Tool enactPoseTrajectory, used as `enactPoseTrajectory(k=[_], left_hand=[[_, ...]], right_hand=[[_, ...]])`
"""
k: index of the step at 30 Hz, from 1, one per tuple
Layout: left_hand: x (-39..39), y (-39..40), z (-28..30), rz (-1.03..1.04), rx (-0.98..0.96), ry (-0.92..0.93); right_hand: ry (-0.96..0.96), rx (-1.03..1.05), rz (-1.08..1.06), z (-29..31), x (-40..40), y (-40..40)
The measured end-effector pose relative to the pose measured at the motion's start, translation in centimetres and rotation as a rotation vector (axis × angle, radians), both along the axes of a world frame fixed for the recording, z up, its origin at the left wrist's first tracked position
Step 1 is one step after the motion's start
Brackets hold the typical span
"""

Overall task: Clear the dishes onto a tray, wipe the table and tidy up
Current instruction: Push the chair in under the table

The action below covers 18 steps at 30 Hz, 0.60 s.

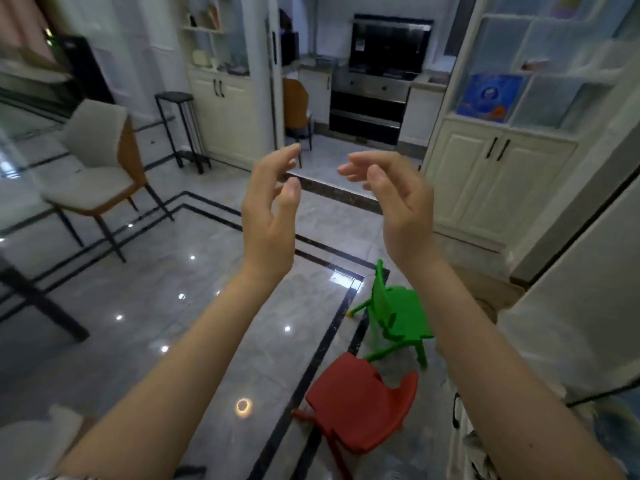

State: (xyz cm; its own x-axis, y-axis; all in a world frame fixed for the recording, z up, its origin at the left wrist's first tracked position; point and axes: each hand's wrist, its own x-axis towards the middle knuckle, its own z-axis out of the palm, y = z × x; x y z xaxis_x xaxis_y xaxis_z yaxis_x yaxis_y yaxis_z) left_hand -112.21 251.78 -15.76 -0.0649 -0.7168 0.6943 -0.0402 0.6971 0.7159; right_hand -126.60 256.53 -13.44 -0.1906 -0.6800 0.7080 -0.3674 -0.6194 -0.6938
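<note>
Head view, wide-angle, some motion blur at the edges.

Both hands raised in front of the camera, bare forearms extended, palms turned toward each other with a gap between them. Left hand [268, 216]: fingers loosely curved, thumb near the fingertips but pinching nothing. Right hand [394, 199]: fingers relaxed and slightly bent, pointing toward the left hand, holding nothing. Neither hand touches any object.

Task's things: no dishes, tray or cloth can be made out. A dark surface [24, 289] shows only as a corner and leg at the left edge, well apart from the left hand and lower in frame; what stands on it cannot be told.

Surroundings:
- Glossy grey tiled floor [156, 289] with black inlay lines, ceiling lights reflected in it.
- Grey and orange dining chair [97, 168] at left, beside the surface.
- Small green plastic chair [394, 313] and small red plastic chair [360, 403] on the floor below the right forearm, close together.
- Black metal stand [181, 129] against the white cabinets [225, 109].
- Kitchen past a step, with a steel oven range [369, 109], seen between the two hands.
- White cabinet doors [491, 178] at right under glass shelving.
</note>
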Motion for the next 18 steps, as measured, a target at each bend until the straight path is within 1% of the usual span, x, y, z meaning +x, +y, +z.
enactPoseTrajectory(k=[6, 12, 16, 18], left_hand=[[6.8, 2.5, -1.6, 0.281, 0.030, -0.023], [15.0, 6.8, -3.6, 0.592, 0.094, -0.017], [19.8, 10.2, -5.2, 0.749, 0.154, -0.016], [21.8, 11.8, -6.1, 0.805, 0.164, -0.024]], right_hand=[[0.037, 0.022, 0.258, -1.3, 5.8, -1.9], [0.100, 0.087, 0.540, -3.9, 14.0, -2.6], [0.138, 0.089, 0.700, -5.4, 19.3, -1.9], [0.177, 0.089, 0.736, -6.2, 21.6, -1.4]])
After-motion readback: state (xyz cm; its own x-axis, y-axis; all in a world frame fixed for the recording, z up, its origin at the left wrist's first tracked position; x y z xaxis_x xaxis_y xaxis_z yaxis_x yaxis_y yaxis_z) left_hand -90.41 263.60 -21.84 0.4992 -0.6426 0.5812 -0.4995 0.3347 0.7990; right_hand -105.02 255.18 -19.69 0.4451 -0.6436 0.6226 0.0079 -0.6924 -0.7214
